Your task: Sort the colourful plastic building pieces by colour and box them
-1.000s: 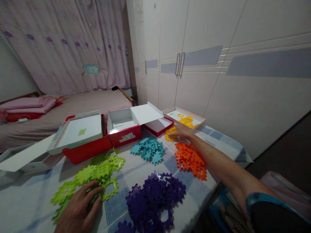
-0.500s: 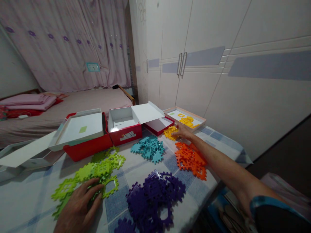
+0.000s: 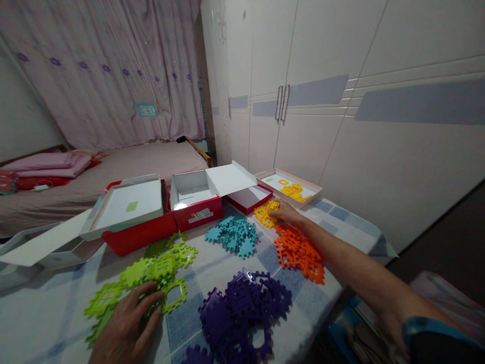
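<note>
My right hand [image 3: 285, 212], arm stretched out, grips yellow toothed plastic building pieces [image 3: 264, 214] at the back right of the table. Its fingertips are partly hidden behind them. At the near left, my left hand [image 3: 131, 318] lies over lime green toothed pieces [image 3: 161, 267], fingers apart and slightly bent. Its thumb is not clearly seen. Between the hands are a teal heap [image 3: 235, 235] and, closer to me, a dark purple heap [image 3: 242, 308]. Orange pieces [image 3: 297, 253] lie under and beside my right forearm.
More yellow pieces [image 3: 293, 191] lie in a shallow box lid [image 3: 312, 188] at the back. An open red and white box [image 3: 197, 210], a red tray [image 3: 248, 201] and a red box with a white tray [image 3: 140, 232] line the far side. A grey-white box [image 3: 64, 250] stands left.
My right hand has drawn the yellow pieces slightly toward me and its grip on them has shifted. My left hand stays on the green pieces. The view has tilted a little.
</note>
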Demonstrator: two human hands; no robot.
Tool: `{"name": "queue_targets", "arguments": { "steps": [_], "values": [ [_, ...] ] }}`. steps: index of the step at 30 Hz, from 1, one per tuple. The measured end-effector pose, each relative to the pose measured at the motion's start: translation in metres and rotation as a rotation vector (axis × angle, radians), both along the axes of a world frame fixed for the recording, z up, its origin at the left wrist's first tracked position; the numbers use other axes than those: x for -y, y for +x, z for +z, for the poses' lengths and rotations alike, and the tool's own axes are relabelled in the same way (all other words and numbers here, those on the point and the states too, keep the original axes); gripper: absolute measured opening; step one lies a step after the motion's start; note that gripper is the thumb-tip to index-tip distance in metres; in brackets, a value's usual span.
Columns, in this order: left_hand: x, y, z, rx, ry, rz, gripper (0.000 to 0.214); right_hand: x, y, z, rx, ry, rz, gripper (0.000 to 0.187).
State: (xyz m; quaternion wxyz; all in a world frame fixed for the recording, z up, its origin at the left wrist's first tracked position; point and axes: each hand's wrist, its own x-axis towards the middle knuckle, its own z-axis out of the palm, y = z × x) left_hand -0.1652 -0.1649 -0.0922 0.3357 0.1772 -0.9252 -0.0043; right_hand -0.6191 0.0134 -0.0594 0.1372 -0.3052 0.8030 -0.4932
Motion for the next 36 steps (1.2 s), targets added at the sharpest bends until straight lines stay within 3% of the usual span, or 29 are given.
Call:
{"name": "queue_targets", "arguments": {
  "steps": [4, 8, 11, 14, 16, 19, 22, 26, 36],
  "values": [
    [0.0, 0.001, -0.002, -0.001, 0.003, 0.01, 0.024, -0.005, -0.011, 0.012, -0.016, -0.001, -0.074, 0.034],
    [0.0, 0.002, -0.004, 0.016, 0.016, 0.013, 0.024, -0.006, -0.041, 0.043, -0.094, -0.007, -0.218, 0.03],
    [-0.001, 0.002, -0.003, 0.019, 0.003, 0.013, 0.024, -0.009, -0.061, 0.064, -0.19, 0.04, -0.373, 0.042],
    [-0.002, 0.001, -0.002, 0.019, -0.01, 0.014, 0.024, -0.012, -0.061, 0.065, -0.299, 0.13, -0.448, 0.058],
    [-0.003, 0.001, -0.002, 0.015, -0.01, 0.011, 0.024, -0.011, -0.049, 0.055, -0.35, 0.206, -0.351, 0.052],
    [-0.002, 0.001, -0.004, 0.017, -0.005, 0.009, 0.024, -0.003, -0.024, 0.034, -0.36, 0.352, -0.075, 0.033],
    [0.0, 0.002, -0.006, 0.017, -0.011, 0.009, 0.025, 0.008, -0.007, 0.02, -0.359, 0.484, 0.081, 0.047],
    [0.0, 0.002, -0.006, 0.02, -0.023, -0.006, 0.025, 0.018, -0.001, 0.016, -0.38, 0.597, 0.092, 0.059],
    [0.0, 0.001, -0.007, 0.018, -0.028, -0.005, 0.026, 0.02, -0.002, 0.02, -0.446, 0.593, 0.087, 0.021]
  ]
}}
